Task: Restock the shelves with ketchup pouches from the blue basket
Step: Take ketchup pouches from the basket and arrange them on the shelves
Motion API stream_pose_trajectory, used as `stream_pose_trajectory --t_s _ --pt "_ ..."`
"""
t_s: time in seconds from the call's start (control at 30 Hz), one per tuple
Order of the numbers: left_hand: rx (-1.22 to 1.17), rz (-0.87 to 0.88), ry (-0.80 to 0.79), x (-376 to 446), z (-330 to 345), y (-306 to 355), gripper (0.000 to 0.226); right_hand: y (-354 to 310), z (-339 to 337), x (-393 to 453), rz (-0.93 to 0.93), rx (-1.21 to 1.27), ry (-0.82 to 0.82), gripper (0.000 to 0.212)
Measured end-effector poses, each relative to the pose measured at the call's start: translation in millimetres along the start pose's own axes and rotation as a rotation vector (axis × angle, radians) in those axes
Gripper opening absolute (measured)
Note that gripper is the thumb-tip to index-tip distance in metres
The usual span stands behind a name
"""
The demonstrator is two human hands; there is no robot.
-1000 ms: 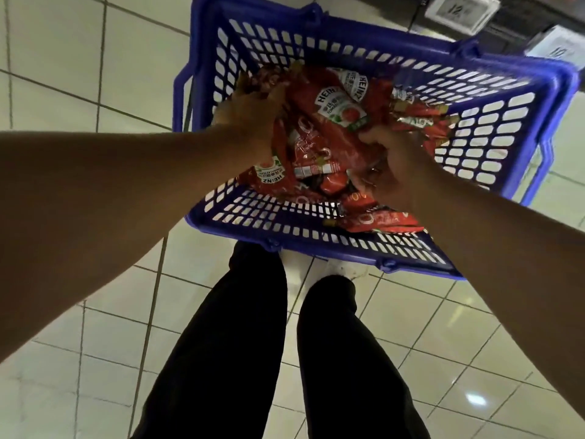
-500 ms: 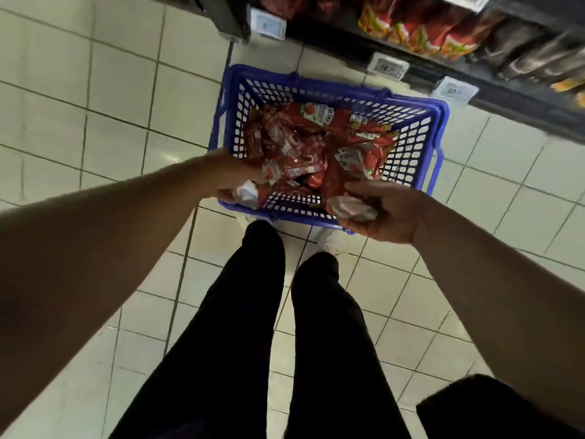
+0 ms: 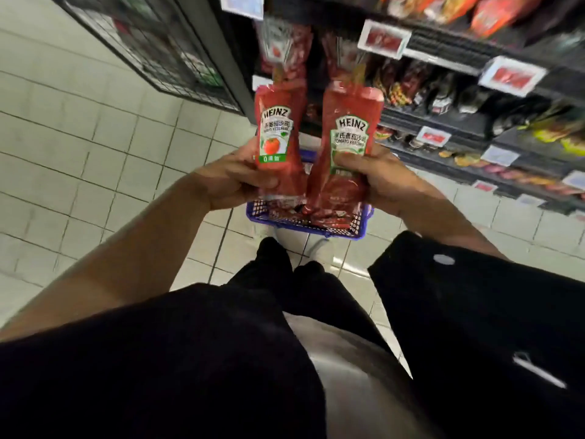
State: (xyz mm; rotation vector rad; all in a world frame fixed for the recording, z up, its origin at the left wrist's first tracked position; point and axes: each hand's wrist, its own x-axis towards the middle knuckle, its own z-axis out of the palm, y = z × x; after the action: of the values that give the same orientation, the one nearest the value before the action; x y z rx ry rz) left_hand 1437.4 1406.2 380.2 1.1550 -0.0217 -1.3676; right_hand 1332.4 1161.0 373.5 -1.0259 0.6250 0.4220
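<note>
I hold one soft, light ketchup pouch (image 3: 276,134) in my left hand (image 3: 234,179) and another pouch (image 3: 346,144) in my right hand (image 3: 376,182), each grip closed round the floppy lower half.

2 red Heinz pouches upright over the basket
Left pouch (image 3: 276,134) and right pouch (image 3: 348,147) stood side by side above blue basket (image 3: 361,221), more pouches inside.

Left ketchup pouch (image 3: 276,131): "HEINZ", Chinese chars, "TOMATO KETCHUP" partly legible. Right ketchup pouch (image 3: 349,134): "HEINZ", "TOMATO KETCHUP" w/ Chinese chars. Shelf price tags (image 3: 384,39): too blurred to read.
</note>
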Motion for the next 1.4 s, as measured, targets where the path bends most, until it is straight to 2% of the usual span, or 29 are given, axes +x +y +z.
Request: stream_pose_trajectory --t_s 0.2,0.37,0.43,0.6,0.77,0.97,1.13,1.4 --pt "0.163 0.299 0.416 -33 75 79 0.064 -69 30 -44 -0.303 -0.065 0.096 0.048" --pt "0.29 0.528 0.47 -55 99 151 0.058 -142 50 -78 -0.513 -0.176 0.089 0.054" --pt "0.343 0.604 0.465 -63 105 181 0.054 -171 62 -90 -0.606 -0.241 0.099 0.052" --pt "0.422 0.767 0.426 -74 103 247 0.051 -230 97 -105 -0.787 -0.276 0.116 0.031" --pt "0.437 0.898 0.359 -80 79 306 0.05 -270 138 -99 -0.869 -0.286 0.209 0.033" --pt "0.496 0.949 0.294 -85 38 364 0.053 -304 189 -81 -0.915 -0.287 0.357 0.032" --pt "0.511 0.945 0.228 -71 6 398 0.054 -315 213 -65 -0.922 -0.276 0.474 0.019" --pt "0.507 0.926 0.09 -66 9 457 0.054 -343 231 -52 -0.885 -0.249 0.501 0.015"
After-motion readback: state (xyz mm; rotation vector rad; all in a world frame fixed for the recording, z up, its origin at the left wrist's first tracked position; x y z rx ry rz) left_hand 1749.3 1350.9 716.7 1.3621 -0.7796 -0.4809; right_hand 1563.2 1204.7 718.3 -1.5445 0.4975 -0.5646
